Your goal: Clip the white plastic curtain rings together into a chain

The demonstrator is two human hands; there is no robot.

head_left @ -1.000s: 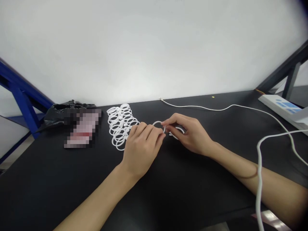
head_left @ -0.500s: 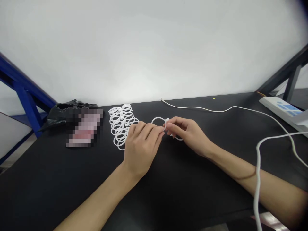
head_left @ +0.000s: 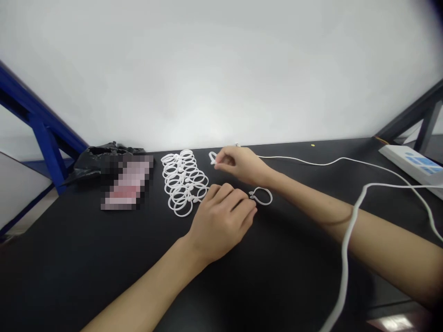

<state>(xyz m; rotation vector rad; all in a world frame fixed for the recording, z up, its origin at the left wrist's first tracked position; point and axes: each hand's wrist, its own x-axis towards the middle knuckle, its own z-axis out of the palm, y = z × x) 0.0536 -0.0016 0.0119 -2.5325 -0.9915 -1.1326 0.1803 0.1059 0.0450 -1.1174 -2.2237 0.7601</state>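
Observation:
My right hand (head_left: 242,161) pinches a small white cord loop (head_left: 212,157) between thumb and fingertips, near the back of the table. My left hand (head_left: 224,221) is low over the middle of the table, back upward, with its fingers curled. Its fingertips are mostly hidden, so what they hold, if anything, does not show. Just beyond those fingers a single white cord loop (head_left: 265,196) with a knot-like end lies on the table. To the left of my left hand, several overlapping white loops (head_left: 180,180) lie in two columns, their knotted ends turned inward.
On the black table (head_left: 86,258), a black plastic bag (head_left: 93,161) and a blurred pinkish item (head_left: 128,182) lie at left. A white cable (head_left: 321,163) runs along the back; another cord (head_left: 346,253) hangs across my right forearm. A white device (head_left: 415,161) stands at right.
My right hand has moved up and left with a white loop, away from my left hand. My left hand has shifted slightly right and down; the single loop at right is now uncovered.

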